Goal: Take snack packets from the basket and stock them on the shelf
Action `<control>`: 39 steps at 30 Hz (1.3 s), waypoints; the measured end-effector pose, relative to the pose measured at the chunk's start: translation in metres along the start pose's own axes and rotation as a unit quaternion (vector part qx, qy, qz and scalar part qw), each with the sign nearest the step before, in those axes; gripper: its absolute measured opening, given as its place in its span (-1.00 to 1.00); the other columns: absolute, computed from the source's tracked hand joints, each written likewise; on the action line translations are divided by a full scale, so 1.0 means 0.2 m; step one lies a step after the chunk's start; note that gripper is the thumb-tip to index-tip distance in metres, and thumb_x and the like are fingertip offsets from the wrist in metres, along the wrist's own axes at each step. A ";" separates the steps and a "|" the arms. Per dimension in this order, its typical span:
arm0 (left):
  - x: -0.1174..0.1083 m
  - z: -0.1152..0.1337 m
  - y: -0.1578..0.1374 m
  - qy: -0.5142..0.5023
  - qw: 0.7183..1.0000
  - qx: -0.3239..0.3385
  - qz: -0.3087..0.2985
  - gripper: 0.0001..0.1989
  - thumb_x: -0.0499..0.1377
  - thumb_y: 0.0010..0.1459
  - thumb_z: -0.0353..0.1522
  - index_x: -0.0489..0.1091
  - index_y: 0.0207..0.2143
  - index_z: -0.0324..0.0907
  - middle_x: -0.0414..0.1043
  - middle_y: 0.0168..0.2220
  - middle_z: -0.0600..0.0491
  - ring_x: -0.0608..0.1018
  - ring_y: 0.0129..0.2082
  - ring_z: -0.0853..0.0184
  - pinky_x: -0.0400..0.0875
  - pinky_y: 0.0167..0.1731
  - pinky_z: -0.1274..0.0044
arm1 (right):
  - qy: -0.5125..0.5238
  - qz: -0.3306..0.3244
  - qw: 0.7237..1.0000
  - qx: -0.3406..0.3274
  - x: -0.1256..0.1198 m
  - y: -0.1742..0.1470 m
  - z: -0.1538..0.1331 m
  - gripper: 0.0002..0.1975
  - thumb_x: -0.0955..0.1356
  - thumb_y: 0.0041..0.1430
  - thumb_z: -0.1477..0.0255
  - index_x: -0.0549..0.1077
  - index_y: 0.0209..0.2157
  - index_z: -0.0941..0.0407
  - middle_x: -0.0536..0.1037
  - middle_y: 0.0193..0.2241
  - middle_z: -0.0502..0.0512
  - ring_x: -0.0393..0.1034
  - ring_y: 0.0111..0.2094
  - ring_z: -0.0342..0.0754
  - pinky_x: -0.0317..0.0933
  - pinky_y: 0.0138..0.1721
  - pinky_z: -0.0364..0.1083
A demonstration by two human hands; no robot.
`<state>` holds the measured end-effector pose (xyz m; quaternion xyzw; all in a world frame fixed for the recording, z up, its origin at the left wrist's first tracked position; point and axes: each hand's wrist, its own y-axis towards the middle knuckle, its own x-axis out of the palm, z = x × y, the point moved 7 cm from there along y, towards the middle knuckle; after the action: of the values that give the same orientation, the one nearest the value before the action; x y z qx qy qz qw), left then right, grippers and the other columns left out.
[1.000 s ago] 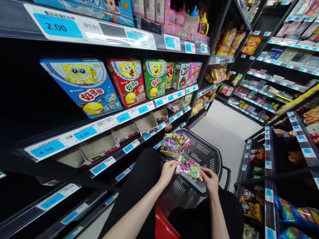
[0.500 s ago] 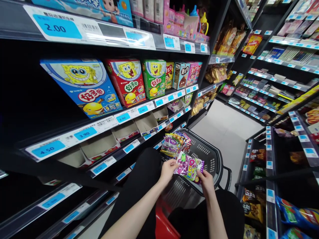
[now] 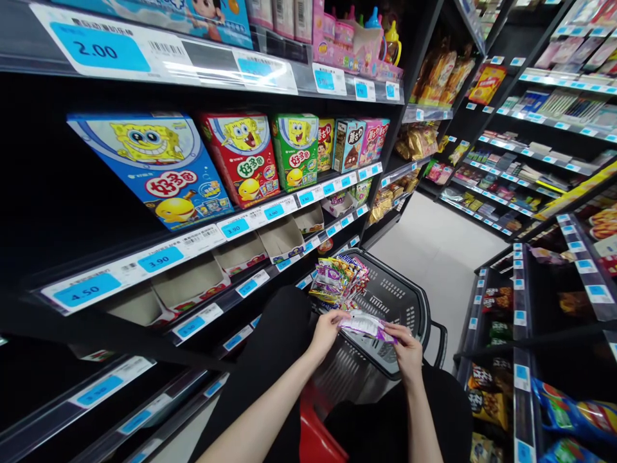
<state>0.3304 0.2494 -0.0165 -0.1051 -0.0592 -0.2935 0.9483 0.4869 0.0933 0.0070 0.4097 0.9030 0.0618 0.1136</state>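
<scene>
Between my two hands is a purple and white candy bag [image 3: 365, 326], tipped so that its pale printed side faces up. My left hand [image 3: 328, 333] pinches its left end, and my right hand [image 3: 405, 348] grips the right end. Beneath the bag stands a dark grey shopping basket [image 3: 420, 302] with slotted walls. Several colourful candy bags [image 3: 337, 280] lie bunched at the basket's left side, just beyond my left hand.
On the left shelf stand a blue snack box [image 3: 159, 170], a red box [image 3: 241, 157] and a green box [image 3: 296, 151]. Open cardboard trays [image 3: 193, 283] sit one level below. Snack bags [image 3: 486, 402] fill the right shelf. A red object [image 3: 318, 431] shows between my legs.
The candy bag has turned from its colourful front to its pale printed side. My right hand has shifted slightly to the right and turned; my left hand keeps its hold.
</scene>
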 end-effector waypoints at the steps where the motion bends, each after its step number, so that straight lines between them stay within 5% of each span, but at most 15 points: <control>1: -0.01 0.02 0.00 0.008 1.000 0.014 0.005 -0.89 0.20 -0.25 -0.46 0.48 -0.54 -0.21 0.50 -0.37 -0.01 0.48 -0.28 0.26 0.30 -0.16 0.44 | 0.003 -0.001 1.000 -0.006 0.00 0.00 0.00 -0.91 0.39 -0.15 0.42 0.55 -0.49 0.07 0.55 -0.36 0.15 0.37 -0.25 0.04 0.18 -0.13 0.06; 7: -0.02 0.06 -0.01 0.001 1.000 0.015 0.011 -0.87 0.23 -0.25 -0.40 0.49 -0.52 -0.24 0.49 -0.29 -0.09 0.48 -0.25 0.22 0.31 -0.18 0.42 | 0.040 0.000 0.999 -0.024 0.00 0.00 0.00 -0.95 0.40 -0.17 0.46 0.53 -0.55 0.09 0.55 -0.35 0.13 0.36 -0.18 0.05 0.14 -0.06 0.08; 14: 0.00 0.04 -0.01 0.170 0.984 0.044 -0.010 -0.74 0.18 -0.13 -0.24 0.36 -0.72 -0.22 0.39 -0.57 0.08 0.41 -0.45 0.32 0.26 -0.36 0.54 | 0.014 0.052 0.993 0.106 0.00 -0.02 0.09 -0.77 0.39 -0.13 0.29 0.45 -0.44 0.16 0.50 -0.50 0.05 0.37 -0.44 -0.05 0.25 -0.37 -0.10; 20: -0.01 -0.08 -0.03 0.043 0.998 -0.054 0.001 -0.69 0.19 -0.17 -0.15 0.36 -0.59 -0.26 0.28 -0.68 0.15 0.34 -0.63 0.42 0.22 -0.58 0.59 | 0.095 -0.074 0.977 0.175 0.15 0.01 0.06 -0.55 0.41 -0.17 0.28 0.37 -0.19 0.15 0.53 -0.32 0.14 0.41 -0.36 0.03 0.28 -0.33 -0.05; 22: -0.01 -0.10 -0.03 -0.016 0.996 -0.083 0.015 -0.69 0.18 -0.16 -0.16 0.36 -0.55 -0.26 0.32 -0.64 0.12 0.36 -0.62 0.41 0.26 -0.59 0.58 | 0.041 -0.095 0.981 0.167 0.18 0.07 0.01 -0.57 0.41 -0.19 0.26 0.40 -0.25 0.18 0.54 -0.41 0.12 0.40 -0.42 0.03 0.26 -0.42 -0.09; 25: -0.03 -0.13 -0.04 -0.063 0.987 -0.143 0.046 -0.72 0.11 -0.09 -0.20 0.34 -0.42 -0.24 0.39 -0.53 0.06 0.43 -0.56 0.37 0.32 -0.58 0.54 | -0.133 -0.091 0.985 0.058 0.24 0.25 -0.16 -0.71 0.37 -0.12 0.25 0.46 -0.40 0.17 0.50 -0.57 0.04 0.33 -0.54 -0.05 0.14 -0.53 -0.17; 29: -0.01 -0.21 -0.10 0.100 0.978 -0.185 -0.014 -0.78 0.11 -0.11 -0.32 0.40 -0.36 -0.20 0.45 -0.47 -0.01 0.47 -0.54 0.29 0.33 -0.57 0.49 | -0.365 -0.135 0.911 -0.136 0.54 0.52 -0.40 -0.79 0.26 0.05 0.34 0.46 -0.32 0.11 0.48 -0.59 0.03 0.31 -0.57 -0.09 0.05 -0.51 -0.18; 32: 0.08 -0.23 -0.16 0.282 0.948 -0.041 -0.141 -0.91 0.18 -0.21 -0.37 0.45 -0.54 -0.13 0.45 -0.58 -0.02 0.49 -0.51 0.18 0.33 -0.49 0.42 | -0.517 -0.201 0.807 -0.201 0.84 0.65 -0.43 -0.78 0.20 0.12 0.37 0.41 -0.23 0.09 0.51 -0.52 0.11 0.39 -0.46 -0.04 0.08 -0.45 -0.17; 35: 0.12 -0.29 -0.23 0.439 0.874 0.001 -0.210 -0.88 0.25 -0.33 -0.43 0.46 -0.58 -0.13 0.47 -0.56 -0.08 0.51 -0.43 0.05 0.35 -0.43 0.34 | -0.609 -0.277 0.714 -0.208 1.10 0.69 -0.32 -0.79 0.19 0.14 0.43 0.37 -0.21 0.09 0.52 -0.47 0.16 0.41 -0.40 -0.01 0.12 -0.42 -0.16; 39: 0.14 -0.38 -0.26 0.602 0.724 -0.082 -0.326 -0.68 0.23 -0.23 -0.44 0.47 -0.30 -0.28 0.49 -0.32 -0.25 0.48 -0.24 -0.04 0.32 -0.27 0.24 | -0.631 -0.330 0.673 -0.199 1.30 0.63 -0.11 -0.78 0.17 0.13 0.55 0.36 -0.21 0.12 0.52 -0.42 0.20 0.43 -0.37 -0.02 0.18 -0.38 -0.14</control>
<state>0.3287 0.1746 -0.0768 0.0428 0.5181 -0.5900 0.6178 0.4068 0.3725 0.0135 -0.0059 0.6586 -0.0745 0.7488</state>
